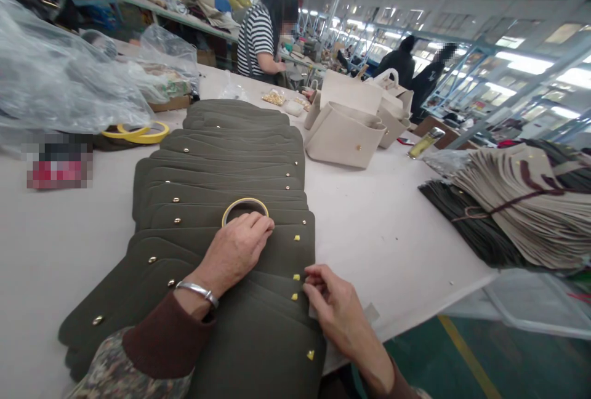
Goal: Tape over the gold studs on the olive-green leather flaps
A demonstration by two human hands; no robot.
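Left hand (244, 242) on a yellow tape roll (226, 213), right hand (333, 302) beside overlapping olive-green panels (258, 331)

The panels form a row whose long axis runs from the counter's (397, 239) near edge toward its far edge; each exposed strip lies crosswise, with gold studs (177, 220) toward its left end. Four yellow tabs (297, 237) dot the right ends. The right hand is half curled just beside those ends, thumb and fingertips close together; whether they pinch anything cannot be told. Farther along, the left hand's fingers bend over the roll's near rim; the ring sits over the panels, opening upward. A tied bundle of beige and dark panels (530, 208) lies at the counter's right edge. Loose yellow tape rolls (159, 133) lie left of the row's far part. Beige bags (344, 134) stand toward the far edge, near a person in a striped top (256, 36).
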